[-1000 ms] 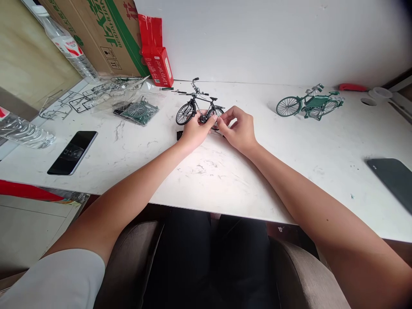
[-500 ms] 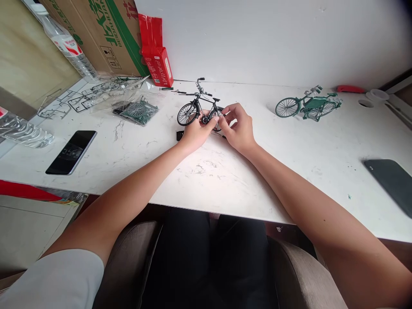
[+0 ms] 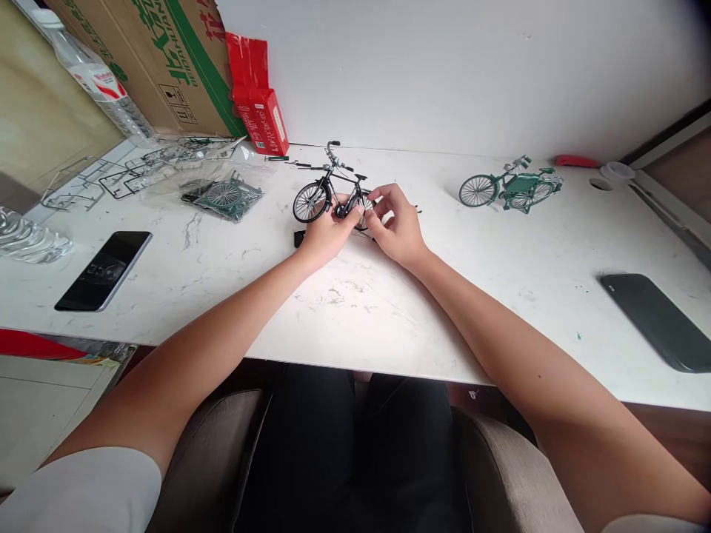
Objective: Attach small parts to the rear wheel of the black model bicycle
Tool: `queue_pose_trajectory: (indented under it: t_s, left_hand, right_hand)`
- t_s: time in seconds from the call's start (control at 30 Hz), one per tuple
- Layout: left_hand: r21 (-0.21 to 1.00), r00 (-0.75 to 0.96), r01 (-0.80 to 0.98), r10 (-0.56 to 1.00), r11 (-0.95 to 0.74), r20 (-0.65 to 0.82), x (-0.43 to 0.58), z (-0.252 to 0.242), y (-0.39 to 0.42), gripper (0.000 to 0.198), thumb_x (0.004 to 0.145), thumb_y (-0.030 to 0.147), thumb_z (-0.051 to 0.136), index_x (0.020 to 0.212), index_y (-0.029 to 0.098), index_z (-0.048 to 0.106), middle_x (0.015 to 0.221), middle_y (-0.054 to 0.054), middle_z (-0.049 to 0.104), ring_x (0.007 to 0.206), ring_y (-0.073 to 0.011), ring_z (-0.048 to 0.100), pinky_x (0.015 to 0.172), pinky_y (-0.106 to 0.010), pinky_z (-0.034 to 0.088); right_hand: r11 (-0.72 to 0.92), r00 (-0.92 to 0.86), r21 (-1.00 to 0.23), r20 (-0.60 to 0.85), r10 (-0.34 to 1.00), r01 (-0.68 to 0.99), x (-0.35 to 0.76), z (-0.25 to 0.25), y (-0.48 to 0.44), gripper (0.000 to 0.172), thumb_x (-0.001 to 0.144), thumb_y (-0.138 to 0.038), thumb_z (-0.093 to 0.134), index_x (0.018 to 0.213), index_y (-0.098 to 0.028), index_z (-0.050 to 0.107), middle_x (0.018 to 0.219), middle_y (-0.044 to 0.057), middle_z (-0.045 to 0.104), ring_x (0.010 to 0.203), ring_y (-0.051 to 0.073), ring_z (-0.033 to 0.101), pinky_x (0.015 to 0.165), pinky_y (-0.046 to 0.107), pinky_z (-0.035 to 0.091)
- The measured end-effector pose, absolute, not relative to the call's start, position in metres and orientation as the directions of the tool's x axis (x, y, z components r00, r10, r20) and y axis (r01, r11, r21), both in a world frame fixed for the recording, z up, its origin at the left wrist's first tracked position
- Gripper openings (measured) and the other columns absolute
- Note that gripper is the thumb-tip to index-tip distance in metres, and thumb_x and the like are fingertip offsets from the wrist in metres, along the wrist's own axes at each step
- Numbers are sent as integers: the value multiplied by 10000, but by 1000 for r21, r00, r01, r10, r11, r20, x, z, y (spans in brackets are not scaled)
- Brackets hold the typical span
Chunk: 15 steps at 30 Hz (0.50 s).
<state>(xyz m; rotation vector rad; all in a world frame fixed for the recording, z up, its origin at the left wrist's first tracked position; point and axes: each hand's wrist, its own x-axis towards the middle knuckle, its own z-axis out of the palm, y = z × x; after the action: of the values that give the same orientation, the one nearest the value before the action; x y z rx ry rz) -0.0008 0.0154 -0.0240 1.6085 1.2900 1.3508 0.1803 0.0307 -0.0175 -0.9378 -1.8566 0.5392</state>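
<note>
A black model bicycle [image 3: 329,183] is held up over the white table, its front wheel to the left and its handlebar at the top. My left hand [image 3: 326,238] is closed on it from below, near the pedals and rear wheel. At the rear wheel, the thumb and fingers of my right hand [image 3: 401,228] are curled together against the bicycle. Whatever small part may sit between those fingertips is hidden. Under my left wrist lies a small black piece [image 3: 299,238], and thin dark parts show below and behind my hands.
A green model bicycle [image 3: 511,185] stands at right, with a dark flat device [image 3: 658,320] nearer. On the left are a phone [image 3: 104,270], a bag of green parts [image 3: 225,198], part frames [image 3: 133,174] and a bottle [image 3: 100,85]. A red packet [image 3: 258,111] stands by a cardboard box [image 3: 183,59].
The whole view has shifted, so most things appear farther left. My hands keep nearly the same grip on the black bicycle.
</note>
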Motion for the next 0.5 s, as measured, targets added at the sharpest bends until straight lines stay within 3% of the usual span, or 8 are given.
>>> queue_pose_trajectory:
  t_s: [0.3,0.5]
  left_hand:
    - [912,42,248,944,-326,327,2,-16,8,200,1037,347,687,1191,228,644,1262,-61,781,1069,-171,768,1015,-343,637]
    - [896,57,287,940,-339,337,1,-17,9,213,1039,351,678,1206,225,641,1294,-72,766,1147,-186,752,1064,-361,623]
  right_hand:
    - [572,-197,-718,542,817,397,178,-18,30,245,1026,-501,593,1106,-278,530,814,1,642,740,207,620,714,395,533]
    - [563,-181,-726,539,823,396,180,-18,31,342,1048,-617,560,1122,-284,532,821,9,617,720,202,578,685,396,537]
